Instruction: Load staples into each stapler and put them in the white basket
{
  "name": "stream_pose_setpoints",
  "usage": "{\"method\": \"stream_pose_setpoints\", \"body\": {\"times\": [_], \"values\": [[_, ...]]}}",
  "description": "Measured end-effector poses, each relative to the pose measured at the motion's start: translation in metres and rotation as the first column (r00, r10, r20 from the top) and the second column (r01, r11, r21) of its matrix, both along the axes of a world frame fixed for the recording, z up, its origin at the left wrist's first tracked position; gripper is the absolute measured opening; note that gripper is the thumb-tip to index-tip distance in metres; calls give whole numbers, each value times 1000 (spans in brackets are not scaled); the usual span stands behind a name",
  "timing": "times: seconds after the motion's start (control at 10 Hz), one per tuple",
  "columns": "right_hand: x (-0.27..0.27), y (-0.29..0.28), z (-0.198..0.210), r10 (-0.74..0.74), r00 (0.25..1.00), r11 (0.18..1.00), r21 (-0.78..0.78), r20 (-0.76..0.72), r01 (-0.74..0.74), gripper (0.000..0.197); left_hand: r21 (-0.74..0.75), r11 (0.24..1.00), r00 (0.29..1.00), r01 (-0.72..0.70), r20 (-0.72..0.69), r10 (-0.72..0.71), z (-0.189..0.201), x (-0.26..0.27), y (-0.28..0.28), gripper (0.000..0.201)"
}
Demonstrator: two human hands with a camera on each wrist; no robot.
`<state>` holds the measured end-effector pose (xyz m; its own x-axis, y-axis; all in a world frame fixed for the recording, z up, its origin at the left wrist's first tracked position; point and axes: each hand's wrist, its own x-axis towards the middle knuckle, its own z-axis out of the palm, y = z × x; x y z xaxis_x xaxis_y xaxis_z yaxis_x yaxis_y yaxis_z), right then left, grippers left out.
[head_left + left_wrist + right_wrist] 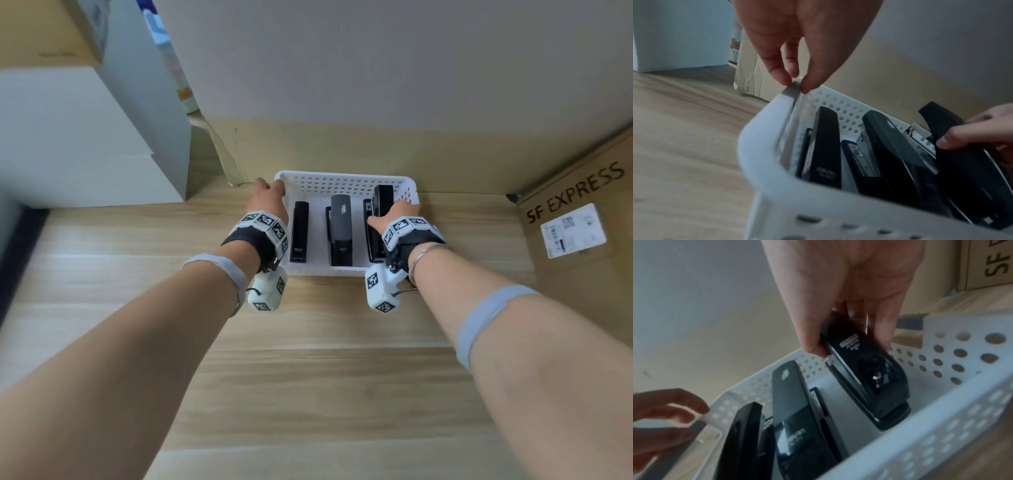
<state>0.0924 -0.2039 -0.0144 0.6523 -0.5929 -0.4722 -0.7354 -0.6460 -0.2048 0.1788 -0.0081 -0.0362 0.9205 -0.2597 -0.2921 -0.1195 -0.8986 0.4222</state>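
Here, left to right: my left hand (268, 200), fingertips pinching the far-left corner rim of the white basket (346, 181); inside it, a slim stapler (299, 231), a middle stapler (340, 230), then the right stapler (380, 209), tilted, gripped between thumb and fingers of my right hand (394, 214); far right, cardboard box (579, 212).

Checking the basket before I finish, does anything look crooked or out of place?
Only the right stapler: the right hand grips it, tilted, front end raised above the white basket. The other two lie flat.
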Motion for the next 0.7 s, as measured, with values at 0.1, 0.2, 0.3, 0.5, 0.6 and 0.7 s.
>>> {"method": "stream_pose_setpoints", "body": {"times": [0.1, 0.2, 0.3, 0.5, 0.6, 0.7], "values": [[2, -1, -11, 24, 999, 1000, 11, -29, -24, 44, -12, 999, 999, -33, -36, 33, -4, 2, 2, 35], [2, 0, -20, 31, 998, 1000, 5, -54, -31, 44, -32, 998, 997, -55, -49, 54, -7, 2, 1, 33], [-1, 1, -30, 35, 997, 999, -3, -76, -35, 44, -31, 998, 998, -60, -31, 59, -11, 1, 0, 32], [-3, 1, -35, 5, 996, 1000, -20, -84, -6, 37, -25, 999, 998, -37, -46, 36, -14, 1, 1, 28], [-8, 4, -28, -29, 994, 1000, 5, -107, 30, 62, -9, 999, 999, -42, -32, 41, -5, -8, 2, 30], [-10, 5, -12, -72, 996, 997, 1, 48, 72, 72, -19, 998, 997, -61, 37, 62, 5, -15, 0, 32]]}}
